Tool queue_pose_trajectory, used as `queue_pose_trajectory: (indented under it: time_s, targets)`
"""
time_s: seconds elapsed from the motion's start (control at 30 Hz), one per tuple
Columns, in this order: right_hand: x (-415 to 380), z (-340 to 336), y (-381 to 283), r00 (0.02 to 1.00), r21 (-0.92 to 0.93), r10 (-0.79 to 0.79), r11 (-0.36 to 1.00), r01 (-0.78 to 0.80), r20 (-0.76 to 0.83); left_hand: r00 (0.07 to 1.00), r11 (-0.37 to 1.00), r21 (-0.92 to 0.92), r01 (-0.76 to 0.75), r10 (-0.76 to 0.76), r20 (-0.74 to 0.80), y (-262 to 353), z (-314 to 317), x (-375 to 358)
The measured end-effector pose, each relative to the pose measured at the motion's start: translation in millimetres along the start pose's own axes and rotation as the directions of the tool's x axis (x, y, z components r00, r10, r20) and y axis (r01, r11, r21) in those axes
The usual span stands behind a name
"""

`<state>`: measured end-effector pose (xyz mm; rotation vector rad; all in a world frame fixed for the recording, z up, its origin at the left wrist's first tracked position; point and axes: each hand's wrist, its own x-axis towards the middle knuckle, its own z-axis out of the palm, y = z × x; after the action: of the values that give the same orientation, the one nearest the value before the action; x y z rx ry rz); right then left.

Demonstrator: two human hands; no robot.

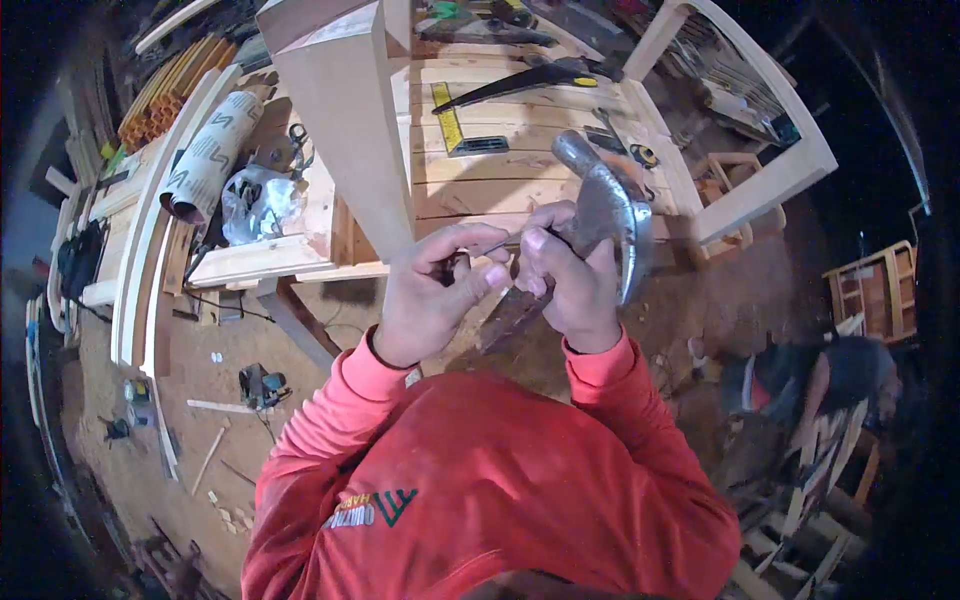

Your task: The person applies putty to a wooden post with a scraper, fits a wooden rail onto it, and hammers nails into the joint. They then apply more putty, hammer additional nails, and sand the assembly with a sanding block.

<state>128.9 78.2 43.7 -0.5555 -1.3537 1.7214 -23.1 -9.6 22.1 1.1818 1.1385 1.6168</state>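
Observation:
My right hand (572, 275) is closed around a claw hammer (603, 200), whose metal head points up and to the right. Below the hand, its dark handle (510, 318) slants down to the left. Close beside it, my left hand (437, 292) is curled, with thumb and forefinger near the right hand's fingertips. A thin nail (508, 241) seems to bridge the fingertips of both hands. Something small and dark shows inside the left palm, too hidden to name. Just beyond the left hand rises a pale wooden post (345, 120).
On the slatted wooden bench (470, 195) lie a yellow-bladed try square (452, 125), a handsaw (515, 82) and a tape measure (643, 155). A wooden frame (770, 200) stands right. A printed roll (215, 150) and plastic bag (258, 205) lie left. Another person (850, 375) bends at lower right.

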Motion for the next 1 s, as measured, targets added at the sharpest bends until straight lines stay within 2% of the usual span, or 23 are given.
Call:
queue_pose_trajectory:
  time_s: [0.13, 0.23, 0.33, 0.37, 0.4, 0.43, 0.47, 0.5, 0.53, 0.57, 0.6, 0.67, 0.73, 0.8, 0.83, 0.93, 1.0]
  targets:
    - [4.6, -3.7, 1.0, 0.994, 0.124, 0.059, 0.99, -0.069, 0.087, 0.983, 0.996, -0.066, -0.067, 0.054, -0.176, 7.7, 19.0, 3.0]
    - [5.0, -10.3, 6.3, 0.981, 0.21, 0.052, 0.973, -0.092, 0.187, 0.97, 0.981, -0.16, -0.111, 0.072, -0.23, 2.5, 28.7, 5.1]
    - [4.6, -10.8, -4.3, 0.972, 0.172, 0.143, 0.969, -0.176, 0.188, 0.903, 0.919, 0.256, -0.299, 0.359, -0.237, 16.5, 24.4, 11.3]
    - [4.0, -14.8, -8.6, 0.984, 0.001, 0.096, 0.995, -0.097, 0.147, 0.891, 0.911, 0.253, -0.327, 0.386, -0.238, 34.7, 21.1, 9.0]
    - [7.5, -18.4, -18.9, 0.987, -0.188, 0.094, 0.98, -0.069, 0.128, 0.88, 0.868, 0.349, -0.353, 0.435, -0.193, 61.5, 9.4, 6.5]
    - [10.0, -22.9, -33.5, 0.992, -0.37, 0.084, 0.928, -0.041, 0.099, 0.868, 0.817, 0.436, -0.377, 0.476, -0.14, 91.0, -4.1, 1.9]
    - [20.5, -36.4, -44.5, 0.996, -0.532, -0.015, 0.844, 0.061, 0.091, 0.798, 0.72, 0.532, -0.445, 0.589, -0.13, 119.1, -17.6, 8.2]
    - [31.1, -50.0, -55.3, 0.99, -0.681, -0.113, 0.719, 0.139, 0.083, 0.75, 0.646, 0.617, -0.449, 0.648, -0.132, 146.5, -34.8, 16.9]
    - [41.4, -43.6, -81.3, 0.983, -0.65, -0.175, 0.741, 0.168, 0.054, 0.748, 0.608, 0.763, -0.22, 0.607, -0.268, 182.6, -39.9, 23.7]
    - [51.8, -37.2, -107.3, 0.971, -0.621, -0.237, 0.757, 0.201, 0.026, 0.747, 0.517, 0.786, -0.34, 0.656, -0.108, 202.1, -66.1, 54.8]
    - [53.3, -8.6, -153.4, 0.981, -0.406, -0.185, 0.902, 0.147, -0.055, 0.72, 0.421, 0.778, -0.466, 0.691, 0.058, 223.8, -95.1, 90.2]
    - [65.0, -48.0, -140.5, 0.988, -0.514, -0.12, 0.856, 0.056, -0.093, 0.837, 0.605, 0.652, -0.457, 0.541, 0.084, 219.9, -113.3, 127.2]
    - [64.3, -54.6, -141.6, 0.985, -0.603, -0.155, 0.794, 0.079, -0.074, 0.85, 0.58, 0.672, -0.46, 0.507, 0.143, 212.1, -115.3, 143.8]
    - [51.5, -39.9, -137.7, 0.974, -0.66, -0.228, 0.73, 0.177, 0.009, 0.898, 0.72, 0.554, -0.418, 0.421, 0.13, 199.8, -119.7, 153.4]
    - [51.2, -29.3, -146.6, 0.976, -0.698, -0.217, 0.696, 0.168, 0.019, 0.911, 0.723, 0.569, -0.391, 0.39, 0.131, 199.4, -121.8, 154.7]
    - [51.0, 0.8, -177.7, 0.973, -0.639, -0.231, 0.75, 0.171, -0.011, 0.934, 0.727, 0.596, -0.341, 0.332, 0.129, 199.9, -125.8, 158.8]
    - [55.1, 9.9, -191.6, 0.954, -0.68, -0.294, 0.688, 0.252, 0.057, 0.939, 0.737, 0.592, -0.327, 0.322, 0.117, 198.8, -126.5, 161.9]
